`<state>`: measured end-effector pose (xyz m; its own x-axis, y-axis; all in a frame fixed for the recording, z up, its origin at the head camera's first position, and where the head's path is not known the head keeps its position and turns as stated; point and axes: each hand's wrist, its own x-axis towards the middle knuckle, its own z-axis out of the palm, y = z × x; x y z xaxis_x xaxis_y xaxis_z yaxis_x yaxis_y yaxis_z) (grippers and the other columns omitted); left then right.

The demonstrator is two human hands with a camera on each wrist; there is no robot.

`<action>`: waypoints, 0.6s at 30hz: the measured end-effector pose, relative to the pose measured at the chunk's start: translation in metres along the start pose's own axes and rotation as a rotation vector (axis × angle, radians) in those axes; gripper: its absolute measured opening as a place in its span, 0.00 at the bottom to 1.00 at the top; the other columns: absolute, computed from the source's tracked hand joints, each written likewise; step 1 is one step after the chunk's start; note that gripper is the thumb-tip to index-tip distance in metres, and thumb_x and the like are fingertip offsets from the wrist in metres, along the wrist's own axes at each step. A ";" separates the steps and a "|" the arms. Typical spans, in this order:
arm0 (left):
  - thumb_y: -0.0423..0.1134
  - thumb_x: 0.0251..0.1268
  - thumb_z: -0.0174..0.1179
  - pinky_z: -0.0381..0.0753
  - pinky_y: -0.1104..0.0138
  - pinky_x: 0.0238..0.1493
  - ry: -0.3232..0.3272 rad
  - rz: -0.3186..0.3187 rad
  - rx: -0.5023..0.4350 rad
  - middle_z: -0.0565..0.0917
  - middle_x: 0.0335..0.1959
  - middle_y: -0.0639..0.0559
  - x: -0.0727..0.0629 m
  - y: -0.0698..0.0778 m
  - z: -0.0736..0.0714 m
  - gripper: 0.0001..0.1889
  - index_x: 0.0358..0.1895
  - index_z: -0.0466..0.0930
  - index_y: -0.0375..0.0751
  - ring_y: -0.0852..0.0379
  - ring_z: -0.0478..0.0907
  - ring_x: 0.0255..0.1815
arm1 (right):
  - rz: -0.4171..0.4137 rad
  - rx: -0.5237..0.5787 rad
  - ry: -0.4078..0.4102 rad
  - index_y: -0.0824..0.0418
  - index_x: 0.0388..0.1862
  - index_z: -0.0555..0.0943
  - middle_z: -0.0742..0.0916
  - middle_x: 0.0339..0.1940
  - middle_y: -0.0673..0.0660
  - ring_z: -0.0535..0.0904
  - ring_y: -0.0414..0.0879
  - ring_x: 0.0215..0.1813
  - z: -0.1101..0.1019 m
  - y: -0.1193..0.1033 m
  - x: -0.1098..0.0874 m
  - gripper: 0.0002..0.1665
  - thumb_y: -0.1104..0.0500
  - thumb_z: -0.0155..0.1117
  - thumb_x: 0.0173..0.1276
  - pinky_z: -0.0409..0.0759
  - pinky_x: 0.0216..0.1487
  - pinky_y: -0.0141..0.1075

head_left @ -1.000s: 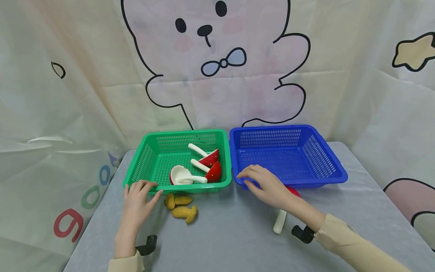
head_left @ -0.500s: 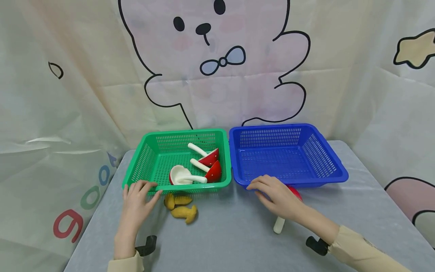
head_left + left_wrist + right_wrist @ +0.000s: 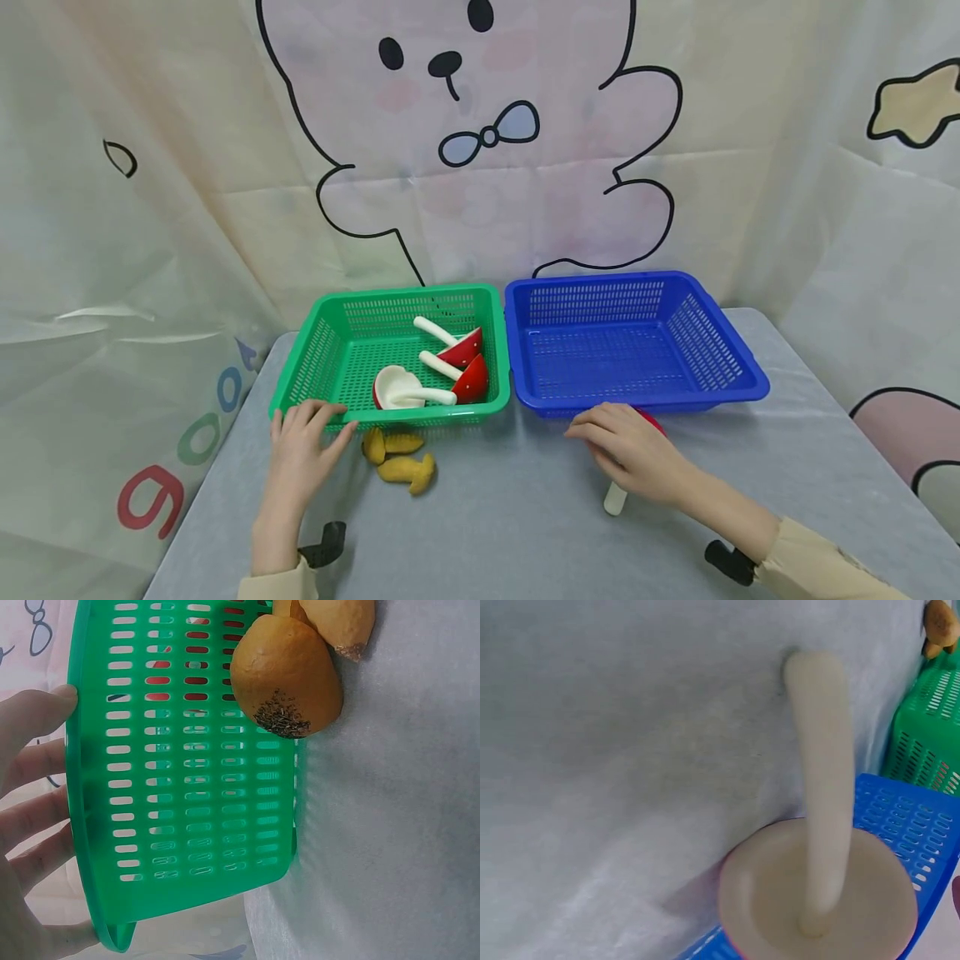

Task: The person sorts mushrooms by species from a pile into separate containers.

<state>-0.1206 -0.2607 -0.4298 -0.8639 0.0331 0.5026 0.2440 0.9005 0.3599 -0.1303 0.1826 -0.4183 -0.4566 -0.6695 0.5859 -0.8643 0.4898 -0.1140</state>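
Observation:
My left hand (image 3: 300, 454) rests its fingertips on the near rim of the green basket (image 3: 307, 354). In the left wrist view its spread fingers (image 3: 34, 832) reach the rim, several passing behind it. My right hand (image 3: 630, 450) hovers over a toy mushroom (image 3: 615, 498) with red cap and white stem, partly hiding it. Its fingers are loosely bent; contact cannot be told. The right wrist view shows that mushroom's pale stem (image 3: 825, 772) and cap underside, but no hand. Three red-and-white toy mushrooms (image 3: 471, 380) lie inside the green basket.
Right of the green basket stands a blue basket (image 3: 600, 358), just beyond my right hand. Yellow-brown toy mushrooms (image 3: 407, 472) lie on the grey tablecloth (image 3: 510, 533) before the green basket. A printed curtain (image 3: 480, 208) hangs behind.
My right hand has moved right and toward me, from the blue basket's near rim to above the red mushroom on the table. My left hand stays at the green rim.

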 end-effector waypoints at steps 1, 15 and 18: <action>0.38 0.53 0.71 0.51 0.28 0.65 -0.001 -0.002 0.000 0.79 0.40 0.44 0.000 0.000 0.000 0.13 0.42 0.84 0.40 0.41 0.72 0.49 | -0.008 -0.010 -0.001 0.56 0.45 0.83 0.84 0.44 0.47 0.78 0.42 0.48 0.000 0.000 -0.002 0.21 0.56 0.39 0.77 0.74 0.52 0.37; 0.39 0.53 0.71 0.51 0.28 0.65 0.001 -0.006 -0.012 0.79 0.40 0.45 0.000 0.000 0.000 0.13 0.42 0.84 0.40 0.42 0.72 0.48 | -0.138 -0.068 0.000 0.56 0.42 0.82 0.85 0.41 0.49 0.79 0.50 0.48 0.002 0.003 -0.033 0.23 0.56 0.36 0.78 0.68 0.58 0.40; 0.39 0.53 0.71 0.51 0.28 0.65 0.001 -0.005 -0.012 0.79 0.40 0.45 0.000 0.001 -0.001 0.13 0.42 0.84 0.40 0.42 0.72 0.49 | -0.166 -0.101 -0.023 0.55 0.41 0.82 0.85 0.41 0.49 0.79 0.49 0.48 0.002 0.004 -0.039 0.24 0.58 0.34 0.77 0.69 0.58 0.41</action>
<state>-0.1199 -0.2603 -0.4292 -0.8646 0.0284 0.5017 0.2450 0.8955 0.3715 -0.1163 0.2089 -0.4433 -0.3150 -0.7576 0.5717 -0.9032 0.4244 0.0648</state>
